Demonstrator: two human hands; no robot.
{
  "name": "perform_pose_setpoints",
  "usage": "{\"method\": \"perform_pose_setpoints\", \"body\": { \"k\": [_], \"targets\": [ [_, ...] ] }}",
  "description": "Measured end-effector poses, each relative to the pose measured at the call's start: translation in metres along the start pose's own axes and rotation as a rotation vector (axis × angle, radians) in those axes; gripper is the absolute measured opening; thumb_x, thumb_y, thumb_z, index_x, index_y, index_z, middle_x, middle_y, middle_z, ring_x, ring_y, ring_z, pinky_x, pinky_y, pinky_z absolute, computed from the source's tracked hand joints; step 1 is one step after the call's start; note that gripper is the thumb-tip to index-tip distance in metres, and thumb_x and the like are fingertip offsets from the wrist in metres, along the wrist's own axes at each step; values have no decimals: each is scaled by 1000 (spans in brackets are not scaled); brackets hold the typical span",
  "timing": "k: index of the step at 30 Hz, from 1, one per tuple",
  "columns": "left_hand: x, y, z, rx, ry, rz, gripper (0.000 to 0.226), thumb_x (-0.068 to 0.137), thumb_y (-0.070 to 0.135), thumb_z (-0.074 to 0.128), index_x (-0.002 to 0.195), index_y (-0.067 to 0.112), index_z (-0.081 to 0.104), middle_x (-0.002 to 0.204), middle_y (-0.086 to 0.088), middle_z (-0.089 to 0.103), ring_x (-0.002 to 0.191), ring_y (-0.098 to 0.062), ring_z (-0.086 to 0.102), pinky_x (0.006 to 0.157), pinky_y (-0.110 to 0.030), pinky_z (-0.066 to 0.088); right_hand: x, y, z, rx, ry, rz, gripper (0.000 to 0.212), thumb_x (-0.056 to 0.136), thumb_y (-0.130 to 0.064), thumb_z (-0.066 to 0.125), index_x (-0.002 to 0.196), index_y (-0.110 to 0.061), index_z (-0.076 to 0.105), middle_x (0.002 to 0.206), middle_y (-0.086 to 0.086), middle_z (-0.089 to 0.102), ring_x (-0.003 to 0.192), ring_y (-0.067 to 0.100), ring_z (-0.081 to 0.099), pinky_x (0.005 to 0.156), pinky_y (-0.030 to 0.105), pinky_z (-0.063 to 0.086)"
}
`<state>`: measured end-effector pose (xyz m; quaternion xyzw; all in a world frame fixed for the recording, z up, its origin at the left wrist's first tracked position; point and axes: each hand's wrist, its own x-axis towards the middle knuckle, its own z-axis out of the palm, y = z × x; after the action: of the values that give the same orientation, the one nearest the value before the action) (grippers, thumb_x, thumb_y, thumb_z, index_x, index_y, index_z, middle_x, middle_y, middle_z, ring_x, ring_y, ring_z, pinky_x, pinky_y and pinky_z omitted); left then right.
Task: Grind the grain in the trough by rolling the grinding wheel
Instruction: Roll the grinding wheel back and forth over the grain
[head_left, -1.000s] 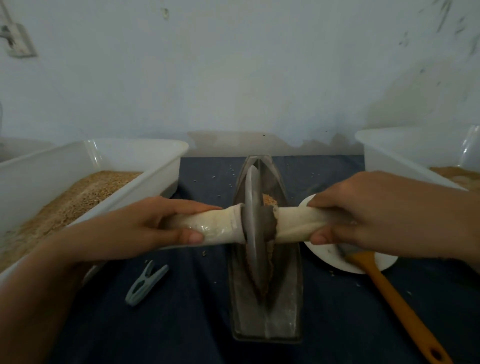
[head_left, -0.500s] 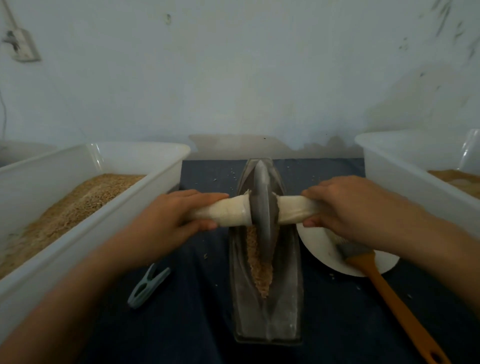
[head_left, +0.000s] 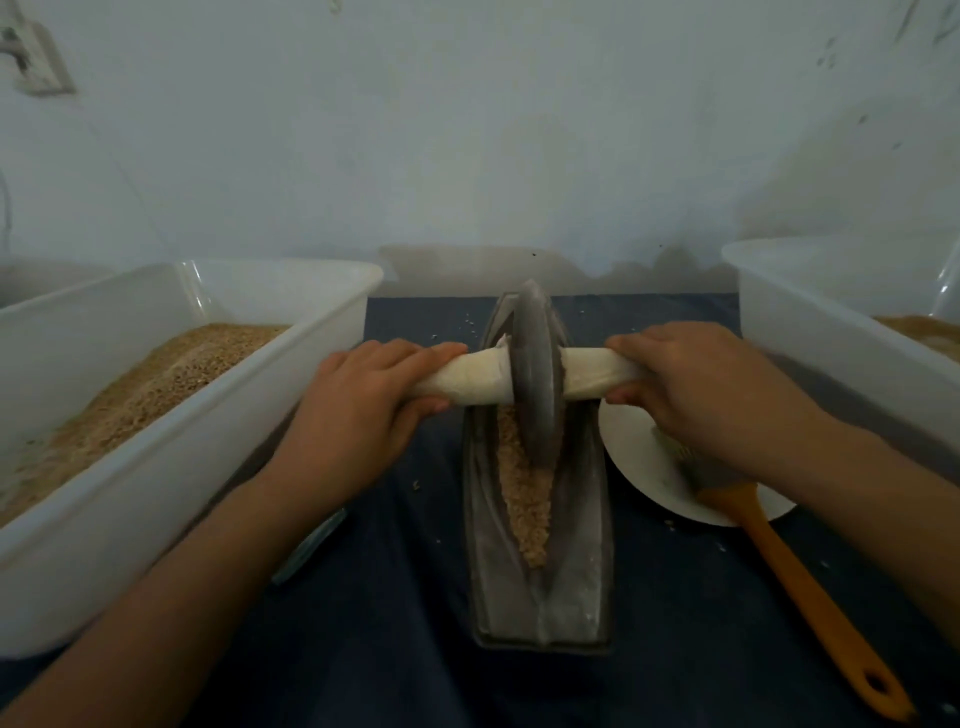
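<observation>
A dark metal boat-shaped trough (head_left: 582, 587) lies lengthwise on the blue cloth in front of me. A line of tan grain (head_left: 527, 499) fills its groove in the near half. The grey grinding wheel (head_left: 535, 374) stands upright in the trough's far half. A cloth-wrapped axle handle (head_left: 467, 379) runs through it on both sides. My left hand (head_left: 358, 405) grips the left end of the handle. My right hand (head_left: 696, 384) grips the right end.
A white tub (head_left: 156, 457) full of grain stands at the left, another white tub (head_left: 810, 332) at the right. A white plate (head_left: 639, 467) holds a brush with an orange handle (head_left: 810, 597) to the right of the trough. A pale peg (head_left: 311, 545) lies under my left forearm.
The wheel has rolled away from me, from the middle of the trough to its far half. Both hands went with it, uncovering the grain in the near half.
</observation>
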<state>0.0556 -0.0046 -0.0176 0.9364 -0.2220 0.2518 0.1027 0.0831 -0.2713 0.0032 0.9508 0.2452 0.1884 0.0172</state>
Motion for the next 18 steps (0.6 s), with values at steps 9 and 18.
{"method": "perform_pose_setpoints", "body": {
  "k": [9, 18],
  "targets": [
    [-10, -12, -42, -495, -435, -44, 42, 83, 52, 61, 124, 56, 49, 113, 21, 65, 104, 0, 60, 92, -29, 49, -17, -7, -44, 48, -233, -114, 31, 78, -61, 52, 77, -31, 53, 65, -8, 54, 62, 4, 51, 58, 22, 38],
    [-4, -4, -20, -249, -183, -42, 46, 86, 33, 59, 129, 44, 46, 109, 12, 62, 102, -11, 58, 91, -30, 44, -6, -5, -19, 73, -115, -20, 33, 86, -52, 52, 109, -29, 59, 94, -7, 63, 85, 12, 57, 77, 31, 46]
  ]
}}
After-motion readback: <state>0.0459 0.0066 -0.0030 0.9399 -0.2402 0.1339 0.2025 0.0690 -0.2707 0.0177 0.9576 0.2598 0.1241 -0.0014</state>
